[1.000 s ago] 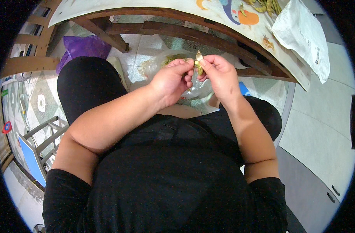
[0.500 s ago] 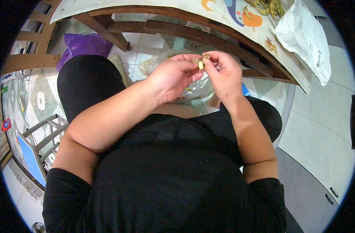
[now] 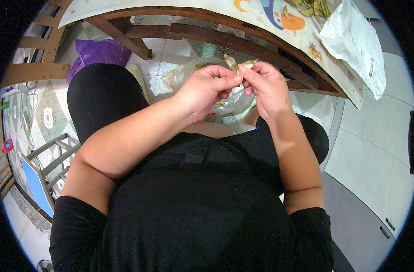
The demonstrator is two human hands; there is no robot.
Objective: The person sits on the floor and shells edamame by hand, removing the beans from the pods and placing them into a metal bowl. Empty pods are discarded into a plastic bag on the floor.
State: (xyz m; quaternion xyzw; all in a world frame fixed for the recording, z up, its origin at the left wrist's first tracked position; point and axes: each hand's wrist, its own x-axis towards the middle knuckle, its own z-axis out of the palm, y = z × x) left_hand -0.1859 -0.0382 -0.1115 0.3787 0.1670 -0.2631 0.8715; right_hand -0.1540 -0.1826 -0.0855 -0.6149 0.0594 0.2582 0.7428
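Observation:
A split bean pod [image 3: 231, 62] stands up between my two hands, its two pale, dry-looking halves spread apart in a V. My left hand [image 3: 204, 88] is closed, thumb and fingertips pinching the pod's lower end. Against it, my right hand [image 3: 268, 88] pinches the same pod from the other side, and the fingertips of the two hands nearly meet. Whether a bean sits inside the pod is hidden by the fingers. Below and behind the hands, a clear plastic bag [image 3: 182, 75] lies on the floor, with some greenish bits showing in it.
Ahead stands a wooden table [image 3: 184, 12] with a patterned white cover. Several bean pods [image 3: 313, 9] and a white plastic bag [image 3: 354, 45] lie at its right end. A purple bag [image 3: 102, 52] is on the floor at left, near a blue-topped stool [image 3: 37, 186]. Grey cabinets [image 3: 374, 131] stand at right.
The pale green bean seen between my fingertips is out of sight. The pod's halves now stick up, spread, above my fingers, and my right hand has shifted slightly right and down.

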